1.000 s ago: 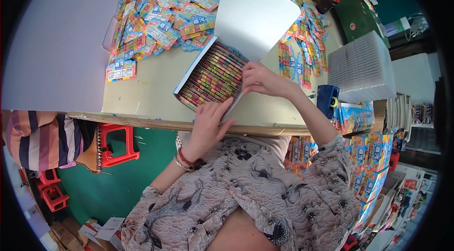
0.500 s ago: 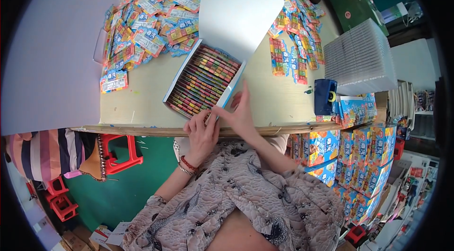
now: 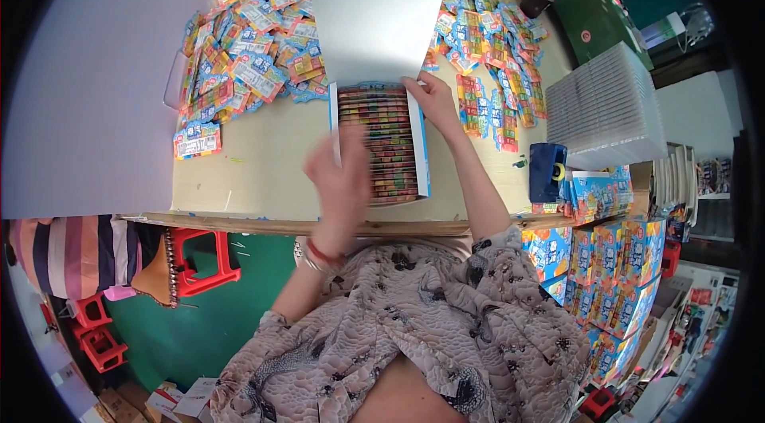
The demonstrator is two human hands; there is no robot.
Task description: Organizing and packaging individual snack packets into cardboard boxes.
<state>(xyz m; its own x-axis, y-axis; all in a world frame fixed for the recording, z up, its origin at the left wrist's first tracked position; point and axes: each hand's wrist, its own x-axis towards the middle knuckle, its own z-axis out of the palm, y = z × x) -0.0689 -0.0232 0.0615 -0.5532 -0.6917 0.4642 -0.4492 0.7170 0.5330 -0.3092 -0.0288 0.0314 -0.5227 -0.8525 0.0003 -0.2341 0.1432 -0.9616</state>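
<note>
A white-and-blue cardboard box (image 3: 424, 156) stands on the table in front of me, its white lid (image 3: 378, 16) raised at the back. Colourful flat candy packs (image 3: 390, 136) fill it in tight upright rows. At the far right corner, beside the lid's hinge, my right hand (image 3: 434, 104) pinches the box's edge between thumb and fingers. Over the left side of the box my left hand (image 3: 343, 172) is smeared by motion, so its fingers cannot be made out. It hides part of the left wall and some packs.
Loose candy packs lie heaped at the back left (image 3: 255, 48) and back right (image 3: 486, 40). On the right are a stack of clear plastic trays (image 3: 610, 108) and a blue tape dispenser (image 3: 548, 172). Printed cartons (image 3: 606, 271) are piled below the table; a red stool (image 3: 205, 263) stands left.
The box has turned from slanting to nearly straight toward me. My right hand went from the near edge to the far right corner; my left hand rose over the left side.
</note>
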